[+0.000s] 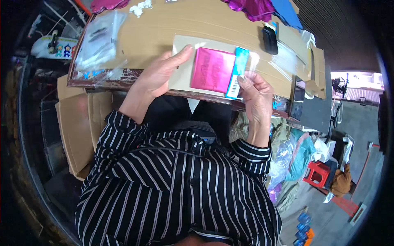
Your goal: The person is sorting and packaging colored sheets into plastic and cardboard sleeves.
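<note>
Above the near edge of the table, both hands hold a flat packet point(212, 69). Its shiny pink folded sheet shows against a beige card point(184, 74), and a blue label strip point(235, 84) with a barcode runs down the right side. My left hand point(162, 74) is closed on the card's left edge, thumb on top, the other fingers mostly hidden. On the right, my right hand point(256, 90) pinches the packet at the blue strip, with the thumb on the strip's edge. Clear film seems to stick out past the strip.
Cardboard point(143, 30) covers the table. Clear plastic bags point(100, 41) lie at left, a black phone-like object point(269, 40) at right. Shiny magenta pieces point(254, 9) sit along the far edge. An opened carton point(76, 123) stands lower left; a red stool point(318, 174) is on the floor.
</note>
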Tool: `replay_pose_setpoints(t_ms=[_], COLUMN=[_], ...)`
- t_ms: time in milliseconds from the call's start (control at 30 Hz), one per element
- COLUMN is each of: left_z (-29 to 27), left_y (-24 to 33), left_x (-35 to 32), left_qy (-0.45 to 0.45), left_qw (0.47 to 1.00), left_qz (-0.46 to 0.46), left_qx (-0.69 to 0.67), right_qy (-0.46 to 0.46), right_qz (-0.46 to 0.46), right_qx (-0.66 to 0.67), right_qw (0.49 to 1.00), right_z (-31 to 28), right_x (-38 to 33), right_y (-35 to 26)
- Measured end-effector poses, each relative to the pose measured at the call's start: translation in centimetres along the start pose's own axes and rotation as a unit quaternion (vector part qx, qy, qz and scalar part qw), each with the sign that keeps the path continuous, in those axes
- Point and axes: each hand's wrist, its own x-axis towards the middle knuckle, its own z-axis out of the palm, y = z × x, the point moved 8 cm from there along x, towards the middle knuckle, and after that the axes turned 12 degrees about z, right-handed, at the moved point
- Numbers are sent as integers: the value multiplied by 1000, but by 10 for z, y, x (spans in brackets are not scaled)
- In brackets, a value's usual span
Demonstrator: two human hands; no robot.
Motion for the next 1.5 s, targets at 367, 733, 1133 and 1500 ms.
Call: replay_pose_setpoints(t_ms=[367,733,1133,1500], left_z=[-5,47,19,30], left_y=[12,41,59,53], left_x=[7,81,111,141], left_qy=[3,-218,-197,-299], left_qw=[997,919,866,666], left_qz=[47,11,-13,331], left_qx=[-55,329,460,598], right_qy=[-8,-83,59,204], right_qz=[-17,-40,-144,-235], right_qx=[-80,-202,-304,-719], right_qw=[997,975,940,622], right_z=[0,28,-2,-139], right_x=[6,18,13,44], right_y=[-17,-65,-48,-98])
